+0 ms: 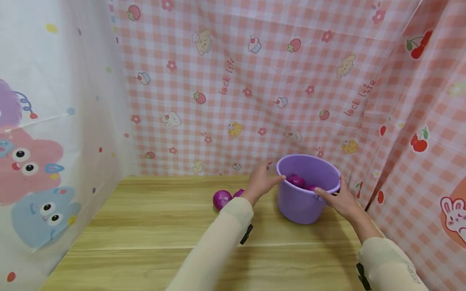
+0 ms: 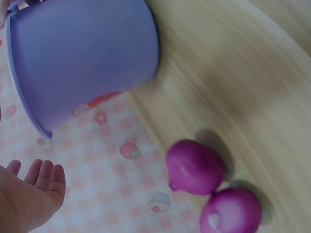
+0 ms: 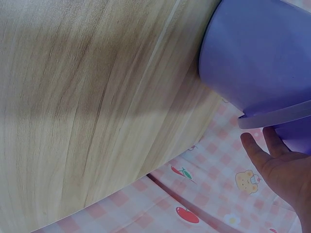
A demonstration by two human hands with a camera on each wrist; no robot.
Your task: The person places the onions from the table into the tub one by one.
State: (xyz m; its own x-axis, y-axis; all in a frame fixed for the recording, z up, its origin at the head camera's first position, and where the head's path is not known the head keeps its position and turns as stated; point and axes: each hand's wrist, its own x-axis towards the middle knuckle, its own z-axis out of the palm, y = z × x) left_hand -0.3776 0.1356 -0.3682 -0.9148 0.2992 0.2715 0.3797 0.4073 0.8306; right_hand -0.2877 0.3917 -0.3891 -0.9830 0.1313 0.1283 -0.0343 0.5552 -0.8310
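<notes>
A purple bucket [image 1: 301, 208] stands on the wooden table at the right, with red onions [image 1: 296, 181] inside it. Beside its left rim is my left hand [image 1: 260, 182]; the left wrist view shows that hand [image 2: 31, 196] apart from the bucket [image 2: 87, 58], fingers loosely extended. My right hand [image 1: 340, 200] lies at the bucket's right rim, thumb toward the front. In the right wrist view its fairly straight fingers [image 3: 257, 148] reach the rim; whether they press on it is unclear. Two more red onions [image 1: 222, 199] lie left of the bucket, one partly hidden by my left hand.
The wooden table [image 1: 145, 234] runs back to a pink checkered curtain [image 1: 218, 101], close behind the bucket. Another checkered curtain [image 1: 418, 161] hangs along the right side. A white curtain [image 1: 91, 121] with cartoon figures borders the left.
</notes>
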